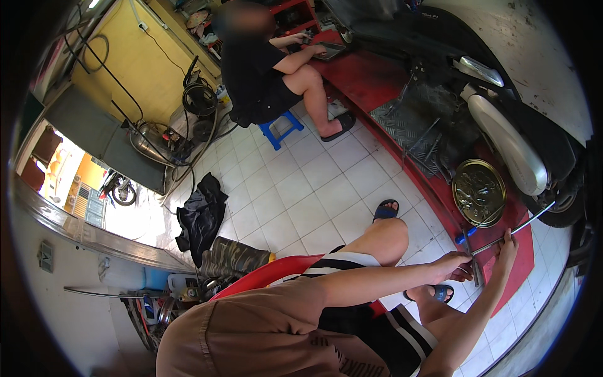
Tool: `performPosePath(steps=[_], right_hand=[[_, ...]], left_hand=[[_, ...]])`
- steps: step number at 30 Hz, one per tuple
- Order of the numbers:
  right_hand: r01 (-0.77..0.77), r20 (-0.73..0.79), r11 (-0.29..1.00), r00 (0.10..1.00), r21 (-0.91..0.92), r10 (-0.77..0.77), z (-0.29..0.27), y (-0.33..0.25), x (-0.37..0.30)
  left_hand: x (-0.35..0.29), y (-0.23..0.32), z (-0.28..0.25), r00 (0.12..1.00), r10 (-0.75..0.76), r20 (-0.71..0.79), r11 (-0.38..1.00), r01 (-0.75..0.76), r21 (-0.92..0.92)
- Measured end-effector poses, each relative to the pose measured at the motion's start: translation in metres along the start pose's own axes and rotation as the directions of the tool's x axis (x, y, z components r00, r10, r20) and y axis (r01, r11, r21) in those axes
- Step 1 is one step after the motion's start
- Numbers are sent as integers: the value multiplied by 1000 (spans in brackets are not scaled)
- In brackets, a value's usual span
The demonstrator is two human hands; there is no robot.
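Observation:
A long, thin metal T-handle wrench slants up to the right in front of me, its tip close to the scooter's rear wheel. My left hand is closed around the handle end, near the crossbar. Further up the shaft, the fingers of my right hand pinch it. Just beyond my left hand lies a blue-handled tool, perhaps a screwdriver. A round gold-coloured metal tray rests on the red lift platform beside the scooter's silver exhaust cover; what it holds is hard to make out.
Another person sits on a blue stool by the platform, hands on a flat tray. Several metal tools lie on the platform's tread plate. A black cloth lies on the tiled floor. A red chair is under me.

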State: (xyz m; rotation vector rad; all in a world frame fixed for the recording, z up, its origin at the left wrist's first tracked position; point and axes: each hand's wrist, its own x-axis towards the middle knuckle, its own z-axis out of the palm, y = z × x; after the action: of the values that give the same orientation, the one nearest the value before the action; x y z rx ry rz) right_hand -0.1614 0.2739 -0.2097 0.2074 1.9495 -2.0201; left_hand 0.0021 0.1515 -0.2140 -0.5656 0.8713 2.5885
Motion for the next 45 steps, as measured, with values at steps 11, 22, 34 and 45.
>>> performPosePath(steps=[11, 22, 34, 45], right_hand=[[-186, 21, 973, 982, -136, 190, 2, -12, -12], [-126, 85, 975, 986, -182, 143, 12, -5, -3], [-100, 68, 948, 990, -302, 126, 27, 8, 0], [-109, 33, 957, 992, -268, 122, 34, 0, -5]], left_hand=[[2, -1, -4, 990, -57, 128, 996, 64, -57], [1, 2, -4, 997, -63, 46, 994, 67, -90], [-2, 2, -11, 994, -81, -68, 985, 69, -161], [2, 4, -17, 997, -70, 27, 943, 75, -323]])
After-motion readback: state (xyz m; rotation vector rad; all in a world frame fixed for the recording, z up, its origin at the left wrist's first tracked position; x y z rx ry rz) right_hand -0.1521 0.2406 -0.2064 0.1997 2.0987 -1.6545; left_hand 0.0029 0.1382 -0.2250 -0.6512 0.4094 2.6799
